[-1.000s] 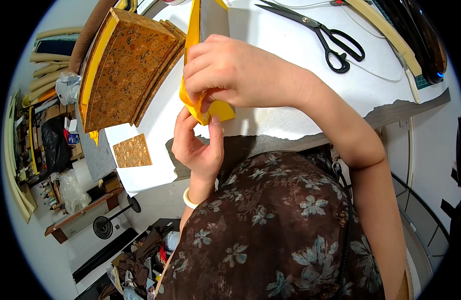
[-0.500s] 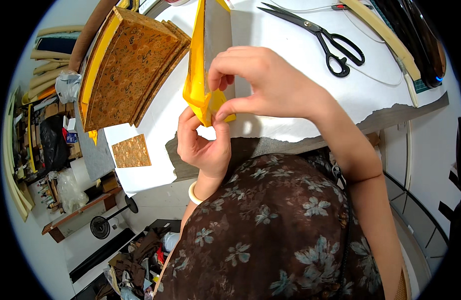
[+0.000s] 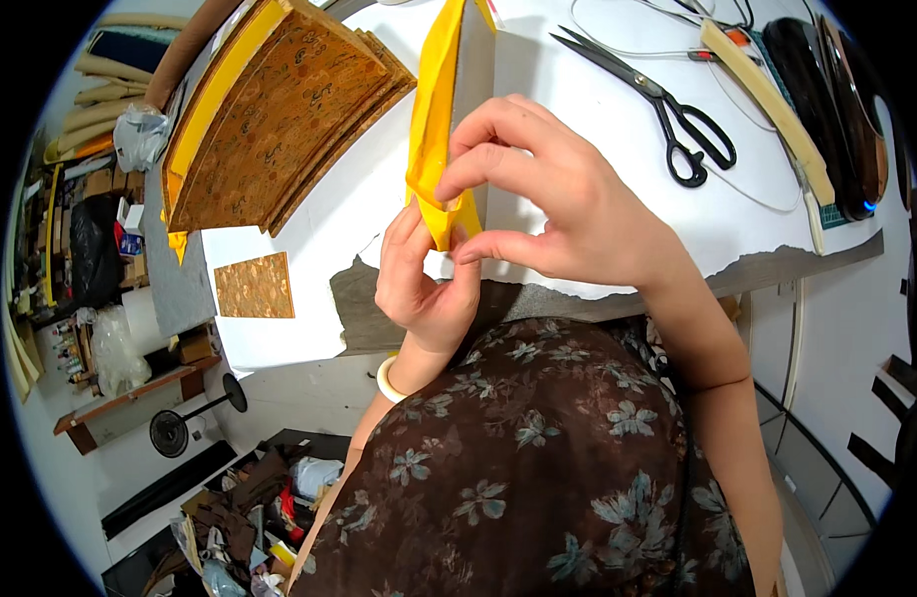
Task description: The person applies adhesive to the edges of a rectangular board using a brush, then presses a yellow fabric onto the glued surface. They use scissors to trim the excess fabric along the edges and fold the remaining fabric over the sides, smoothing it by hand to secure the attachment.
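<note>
A tall, narrow piece of yellow cloth (image 3: 434,109) over a pale grey board (image 3: 475,75) stands on edge at the table's middle. Its lower corner is folded into creases. My left hand (image 3: 427,289) pinches that corner from below between thumb and fingers; a cream bangle circles the wrist. Over the same corner, my right hand (image 3: 548,184) has its index finger curled against the cloth's edge. The right thumb points at the left thumb tip, with a gap between it and the index finger. The grey board's lower part is partly hidden behind the right hand.
Brown patterned, curved panels (image 3: 289,119) with a yellow edge are stacked at the left, above a small patterned rectangle (image 3: 255,287). Black scissors (image 3: 657,95) lie at the right, near a cream curved strip (image 3: 772,114). White paper (image 3: 568,244) with a torn edge covers the table.
The cloth-covered board and both hands sit further right in the picture, as do the panels and scissors, so the view has shifted. My right thumb and index finger are a little further apart.
</note>
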